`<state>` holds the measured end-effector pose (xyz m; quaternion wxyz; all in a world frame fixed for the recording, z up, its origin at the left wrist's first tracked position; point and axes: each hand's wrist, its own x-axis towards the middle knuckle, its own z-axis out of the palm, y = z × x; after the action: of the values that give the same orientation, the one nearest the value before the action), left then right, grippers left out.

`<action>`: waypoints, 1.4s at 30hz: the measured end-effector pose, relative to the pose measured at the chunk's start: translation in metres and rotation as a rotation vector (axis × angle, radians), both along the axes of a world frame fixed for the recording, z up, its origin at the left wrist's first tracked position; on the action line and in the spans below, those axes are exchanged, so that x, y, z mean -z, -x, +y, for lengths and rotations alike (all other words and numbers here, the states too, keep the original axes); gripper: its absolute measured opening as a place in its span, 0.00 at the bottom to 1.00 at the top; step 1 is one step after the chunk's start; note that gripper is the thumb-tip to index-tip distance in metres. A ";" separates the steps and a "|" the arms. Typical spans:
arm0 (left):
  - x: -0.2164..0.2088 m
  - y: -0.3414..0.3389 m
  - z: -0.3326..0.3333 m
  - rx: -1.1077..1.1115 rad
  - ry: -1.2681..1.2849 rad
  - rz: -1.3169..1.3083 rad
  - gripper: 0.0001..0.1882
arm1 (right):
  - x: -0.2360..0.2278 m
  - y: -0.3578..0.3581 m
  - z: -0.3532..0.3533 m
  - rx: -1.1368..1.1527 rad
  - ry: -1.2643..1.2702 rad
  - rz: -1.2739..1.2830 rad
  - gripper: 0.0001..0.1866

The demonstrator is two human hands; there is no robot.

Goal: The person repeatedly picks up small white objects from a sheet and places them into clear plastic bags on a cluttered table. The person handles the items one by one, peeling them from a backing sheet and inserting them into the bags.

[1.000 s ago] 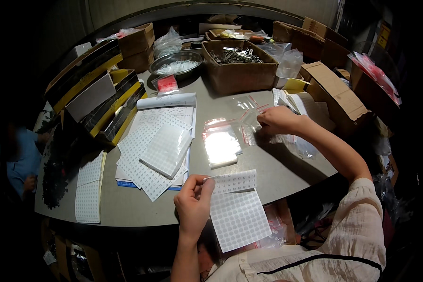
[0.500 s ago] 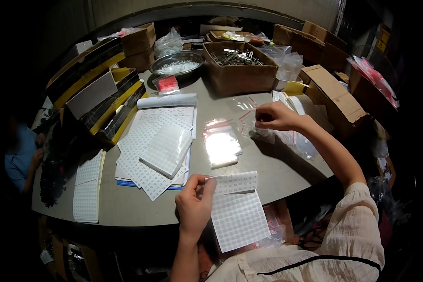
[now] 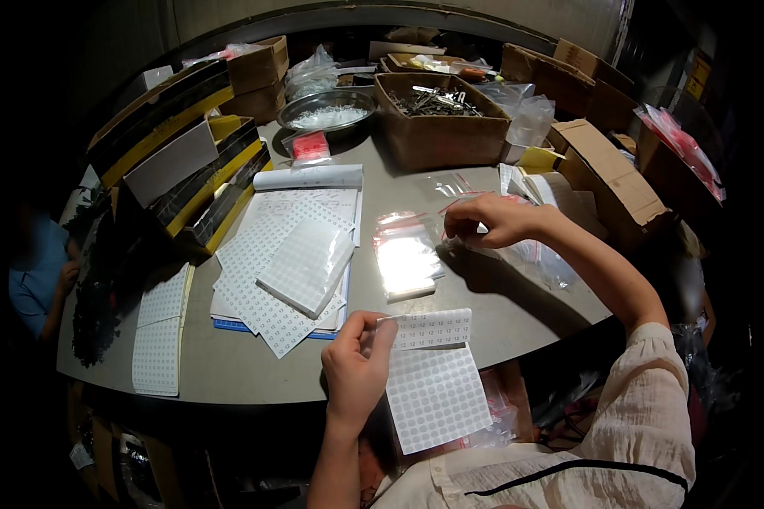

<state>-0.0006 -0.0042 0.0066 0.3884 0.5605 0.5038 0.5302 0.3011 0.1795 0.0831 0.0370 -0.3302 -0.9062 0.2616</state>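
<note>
My left hand [image 3: 355, 369] pinches the upper left corner of a sticker sheet [image 3: 437, 399] at the table's near edge. Its top strip carries rows of printed round labels, while the rest shows bare grey circles. Over the right part of the table my right hand [image 3: 501, 222] is closed, thumb and fingers curled together; whatever is between the fingertips is too small to make out. Loose clear zip bags [image 3: 450, 184] lie under and beyond that hand. Just left of it rests a shiny stack of clear zip bags [image 3: 407, 265] with red closures.
Left of the bags, a wrapped pack of label sheets [image 3: 306, 267] lies on loose sheets and a notepad [image 3: 272, 216]. A metal bowl [image 3: 361, 121] of white pieces and a carton [image 3: 441, 144] of metal parts stand behind. Cartons line both sides. Another person [image 3: 38, 271] sits far left.
My right hand has shifted slightly left and nearer over the bags, its fingers curling downward. My left hand keeps its pinch on the sticker sheet. The whole view has shifted a little.
</note>
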 end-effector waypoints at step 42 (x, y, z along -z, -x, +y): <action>-0.004 0.002 0.001 0.057 -0.018 0.047 0.09 | 0.038 -0.015 -0.019 0.177 -0.478 -0.198 0.18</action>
<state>-0.0031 -0.0030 0.0108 0.3863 0.5906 0.4916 0.5102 0.3156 0.1600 0.0450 0.0477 -0.4140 -0.9090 0.0022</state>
